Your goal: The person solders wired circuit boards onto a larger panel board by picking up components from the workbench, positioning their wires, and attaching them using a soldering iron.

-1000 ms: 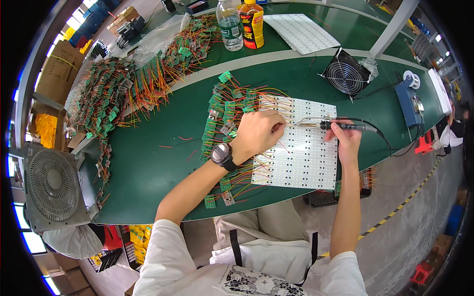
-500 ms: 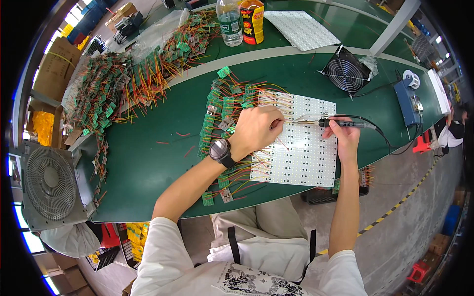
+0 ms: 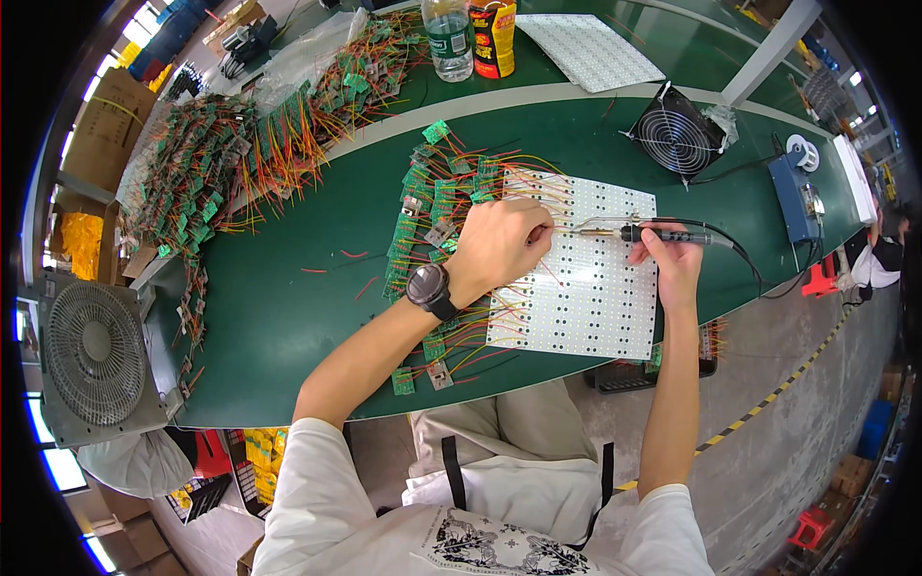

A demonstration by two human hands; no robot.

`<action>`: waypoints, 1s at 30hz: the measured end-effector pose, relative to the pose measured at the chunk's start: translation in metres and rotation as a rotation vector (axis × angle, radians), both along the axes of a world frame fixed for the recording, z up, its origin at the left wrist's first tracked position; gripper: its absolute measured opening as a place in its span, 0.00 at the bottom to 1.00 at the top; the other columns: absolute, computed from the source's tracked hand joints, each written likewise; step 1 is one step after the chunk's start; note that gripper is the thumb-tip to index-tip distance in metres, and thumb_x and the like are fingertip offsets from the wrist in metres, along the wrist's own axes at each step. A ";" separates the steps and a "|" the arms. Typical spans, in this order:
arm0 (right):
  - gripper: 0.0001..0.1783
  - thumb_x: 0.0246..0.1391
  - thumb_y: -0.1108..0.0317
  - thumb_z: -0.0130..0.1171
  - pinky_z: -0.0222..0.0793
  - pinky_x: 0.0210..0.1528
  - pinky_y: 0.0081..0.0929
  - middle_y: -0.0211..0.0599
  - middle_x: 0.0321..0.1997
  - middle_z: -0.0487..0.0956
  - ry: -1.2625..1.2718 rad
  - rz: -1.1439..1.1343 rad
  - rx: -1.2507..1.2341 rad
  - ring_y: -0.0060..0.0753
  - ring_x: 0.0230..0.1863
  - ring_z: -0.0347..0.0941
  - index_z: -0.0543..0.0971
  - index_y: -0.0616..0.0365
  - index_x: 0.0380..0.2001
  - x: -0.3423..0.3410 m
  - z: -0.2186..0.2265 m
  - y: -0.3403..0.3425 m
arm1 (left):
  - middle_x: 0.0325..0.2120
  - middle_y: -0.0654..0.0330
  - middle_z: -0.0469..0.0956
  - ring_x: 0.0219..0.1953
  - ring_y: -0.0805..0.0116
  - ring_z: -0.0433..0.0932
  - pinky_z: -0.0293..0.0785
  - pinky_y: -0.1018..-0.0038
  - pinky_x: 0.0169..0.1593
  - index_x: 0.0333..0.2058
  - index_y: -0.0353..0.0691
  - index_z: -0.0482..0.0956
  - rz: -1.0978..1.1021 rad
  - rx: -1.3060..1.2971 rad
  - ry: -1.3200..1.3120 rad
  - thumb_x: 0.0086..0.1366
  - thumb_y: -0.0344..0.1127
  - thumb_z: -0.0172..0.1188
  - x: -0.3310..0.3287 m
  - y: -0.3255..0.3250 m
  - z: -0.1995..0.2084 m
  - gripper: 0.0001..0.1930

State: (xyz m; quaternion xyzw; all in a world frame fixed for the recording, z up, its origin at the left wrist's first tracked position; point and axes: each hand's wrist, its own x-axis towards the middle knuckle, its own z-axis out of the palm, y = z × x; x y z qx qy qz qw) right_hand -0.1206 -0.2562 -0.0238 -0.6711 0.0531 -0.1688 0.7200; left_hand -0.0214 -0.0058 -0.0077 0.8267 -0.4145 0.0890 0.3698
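Observation:
My right hand (image 3: 675, 269) grips the black handle of a soldering iron (image 3: 677, 235), whose metal tip points left over a white panel (image 3: 586, 312) dotted with rows of small pads. Close to that tip, my left hand (image 3: 501, 240) is closed in a pinch above the panel's left part; what lies between its fingertips is too small to make out. Red and yellow wires (image 3: 509, 312) run from the panel's left side to a column of small green circuit boards (image 3: 399, 254). Part of that column is covered by my left hand and wrist.
A large heap of wired green boards (image 3: 192, 182) spreads over the far left. Behind the panel stand a clear bottle (image 3: 448, 43), an orange bottle (image 3: 494, 38), another white panel (image 3: 591, 53) and a black fan (image 3: 675, 134). A blue soldering station (image 3: 795, 202) sits at right.
The view has shifted very slightly. Both hands and the soldering iron hold nearly the same position over the panel.

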 end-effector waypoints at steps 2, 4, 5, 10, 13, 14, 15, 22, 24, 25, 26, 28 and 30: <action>0.11 0.54 0.75 0.60 0.72 0.26 0.21 0.40 0.27 0.78 -0.001 0.002 -0.003 0.27 0.23 0.76 0.75 0.71 0.39 0.000 0.000 0.001 | 0.19 0.61 0.76 0.20 0.62 0.76 0.72 0.69 0.24 0.24 0.38 0.79 0.003 0.002 0.000 0.52 0.29 0.61 0.000 0.001 0.000 0.02; 0.11 0.54 0.75 0.60 0.72 0.26 0.21 0.40 0.27 0.78 -0.010 0.000 -0.002 0.28 0.23 0.76 0.75 0.70 0.39 0.001 -0.001 0.000 | 0.20 0.61 0.76 0.21 0.62 0.76 0.72 0.69 0.25 0.24 0.38 0.80 -0.006 0.001 -0.006 0.51 0.29 0.61 0.000 0.000 0.000 0.02; 0.11 0.54 0.75 0.60 0.72 0.26 0.21 0.40 0.27 0.78 -0.010 -0.001 -0.002 0.28 0.23 0.76 0.75 0.70 0.39 0.000 -0.001 0.000 | 0.20 0.61 0.76 0.21 0.62 0.76 0.72 0.69 0.25 0.24 0.38 0.80 -0.008 0.001 -0.006 0.51 0.29 0.61 0.000 0.000 -0.001 0.02; 0.09 0.54 0.75 0.60 0.72 0.26 0.22 0.41 0.25 0.78 -0.006 -0.006 0.011 0.28 0.22 0.76 0.75 0.69 0.38 0.000 0.001 0.001 | 0.20 0.61 0.76 0.21 0.62 0.76 0.72 0.69 0.24 0.24 0.38 0.80 0.001 0.002 -0.010 0.51 0.29 0.61 -0.001 0.000 -0.002 0.02; 0.09 0.54 0.75 0.59 0.71 0.26 0.22 0.41 0.24 0.78 -0.020 -0.050 0.041 0.28 0.22 0.76 0.75 0.69 0.37 0.000 0.002 0.000 | 0.20 0.61 0.76 0.21 0.62 0.76 0.72 0.69 0.24 0.24 0.38 0.80 -0.002 0.003 -0.020 0.51 0.29 0.61 0.000 0.001 -0.002 0.02; 0.09 0.54 0.75 0.59 0.71 0.26 0.22 0.41 0.24 0.78 -0.019 -0.049 0.042 0.28 0.22 0.76 0.75 0.69 0.37 0.000 0.001 0.000 | 0.20 0.61 0.76 0.21 0.62 0.76 0.72 0.69 0.24 0.24 0.38 0.80 -0.002 0.004 -0.019 0.51 0.29 0.61 0.000 0.000 -0.002 0.02; 0.09 0.54 0.74 0.59 0.71 0.26 0.22 0.41 0.24 0.78 -0.018 -0.047 0.039 0.28 0.22 0.76 0.75 0.69 0.37 0.000 0.001 0.000 | 0.20 0.60 0.76 0.21 0.62 0.76 0.72 0.69 0.24 0.24 0.38 0.80 -0.001 0.004 -0.021 0.51 0.29 0.61 0.000 0.000 -0.002 0.02; 0.10 0.53 0.74 0.60 0.70 0.25 0.21 0.41 0.23 0.78 -0.004 -0.073 0.026 0.28 0.21 0.75 0.76 0.69 0.37 0.000 0.000 -0.002 | 0.24 0.58 0.79 0.26 0.58 0.79 0.74 0.66 0.30 0.34 0.41 0.79 -0.090 0.069 0.043 0.62 0.40 0.59 0.000 0.002 0.009 0.09; 0.10 0.53 0.74 0.60 0.70 0.25 0.21 0.41 0.23 0.78 -0.009 -0.081 0.038 0.28 0.21 0.75 0.76 0.69 0.37 0.001 0.001 -0.002 | 0.25 0.57 0.79 0.28 0.57 0.79 0.74 0.65 0.31 0.36 0.42 0.78 -0.178 0.067 0.051 0.63 0.42 0.57 0.004 0.005 0.015 0.11; 0.10 0.53 0.74 0.60 0.70 0.24 0.21 0.41 0.23 0.78 -0.006 -0.091 0.052 0.28 0.20 0.75 0.76 0.70 0.37 0.001 0.002 -0.001 | 0.26 0.57 0.80 0.29 0.57 0.80 0.74 0.65 0.33 0.38 0.43 0.77 -0.269 0.069 0.066 0.65 0.45 0.56 0.006 0.007 0.017 0.12; 0.10 0.53 0.74 0.60 0.69 0.24 0.21 0.41 0.23 0.78 -0.014 -0.095 0.056 0.27 0.20 0.75 0.76 0.70 0.37 0.002 0.002 0.000 | 0.27 0.56 0.80 0.30 0.57 0.80 0.74 0.64 0.33 0.36 0.43 0.77 -0.283 0.068 0.065 0.66 0.47 0.54 0.006 0.007 0.020 0.13; 0.10 0.53 0.74 0.60 0.69 0.24 0.20 0.41 0.22 0.78 -0.019 -0.094 0.054 0.27 0.19 0.74 0.76 0.70 0.37 0.002 0.001 0.000 | 0.27 0.55 0.79 0.30 0.57 0.79 0.74 0.63 0.33 0.37 0.44 0.77 -0.305 0.120 0.079 0.66 0.47 0.53 0.007 0.010 0.023 0.13; 0.10 0.53 0.74 0.60 0.69 0.23 0.20 0.40 0.22 0.78 -0.017 -0.093 0.062 0.27 0.19 0.74 0.76 0.70 0.36 0.002 0.000 0.000 | 0.27 0.55 0.79 0.30 0.56 0.79 0.73 0.63 0.33 0.37 0.44 0.77 -0.323 0.171 0.093 0.67 0.47 0.52 0.007 0.012 0.022 0.13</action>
